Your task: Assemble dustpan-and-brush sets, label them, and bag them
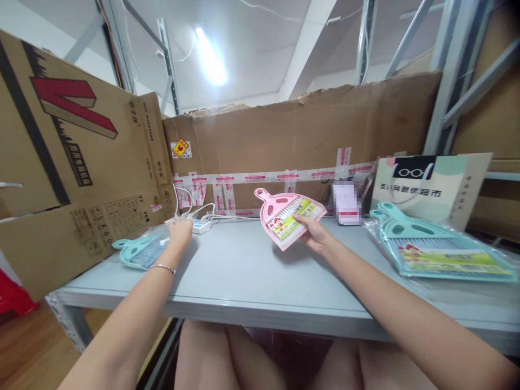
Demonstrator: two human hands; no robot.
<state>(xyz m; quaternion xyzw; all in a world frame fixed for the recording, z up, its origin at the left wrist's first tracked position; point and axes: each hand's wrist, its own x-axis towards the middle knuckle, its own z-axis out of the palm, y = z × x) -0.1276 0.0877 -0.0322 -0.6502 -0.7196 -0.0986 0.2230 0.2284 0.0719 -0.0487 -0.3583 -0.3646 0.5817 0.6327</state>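
Observation:
My right hand (313, 233) grips the lower right edge of a small pink dustpan (275, 208), its thumb over the printed label card. The pan is tilted above the table, handle to the upper left, and grey-white brush bristles show inside it. Over at the left, my left hand (181, 230) reaches to the white power strip (202, 225) with its plugged-in cables. Its fingers are mostly hidden, so I cannot tell whether they touch the strip. Beside that wrist lies a mint-green dustpan set (140, 252) in clear plastic.
More mint-green dustpans (422, 235) in clear plastic lie on the grey table (227, 271) at the right. Behind them stand a paper bag (467, 184) and a phone (347, 203) leaning upright. Cardboard walls (260, 135) close off the back; a large carton (81, 162) stands left.

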